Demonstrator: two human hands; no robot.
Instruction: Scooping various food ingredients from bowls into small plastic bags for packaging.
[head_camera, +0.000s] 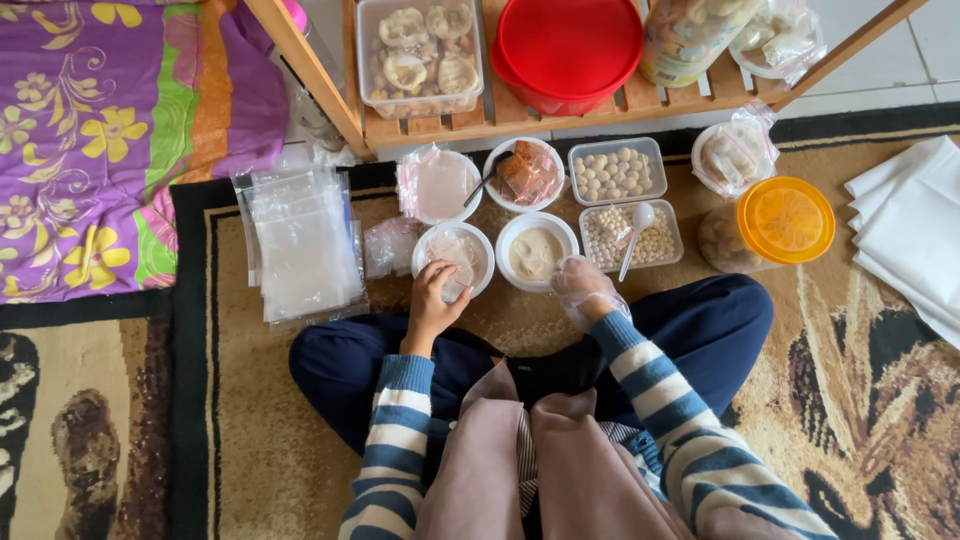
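At frame centre, the left hand is gripping the clear bag in the white bowl while the gloved right hand is resting loosely curled, empty, beside the cream-filled bowl; apparently filling, steadiness needed.

I see a red lid and an orange lid. My sleeves are striped blue and cream, my trousers navy. The cloth is purple with yellow flowers.

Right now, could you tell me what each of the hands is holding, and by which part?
The left hand grips a clear bag by its near edge, over a white bowl. The gloved right hand seems to hold nothing.
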